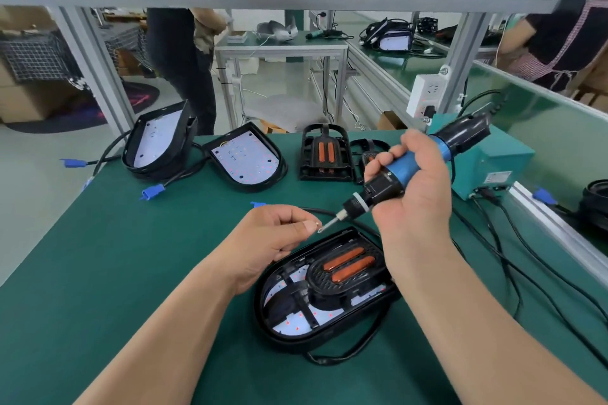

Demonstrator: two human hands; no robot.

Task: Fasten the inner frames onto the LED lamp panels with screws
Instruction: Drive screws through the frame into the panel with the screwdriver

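A black LED lamp panel [279, 335] lies on the green mat in front of me, with a black inner frame [345, 283] carrying two orange bars set in it. My right hand [411, 194] grips a blue and black electric screwdriver [404, 166], its bit pointing down-left above the panel. My left hand [279, 233] pinches a small screw [318, 224] at the bit's tip.
Two more lamp panels [250, 158] [158, 141] and a spare inner frame [325, 154] lie at the far side of the mat. A teal power box [493, 164] stands at right with black cables [526, 273] trailing across. Other people stand beyond the bench.
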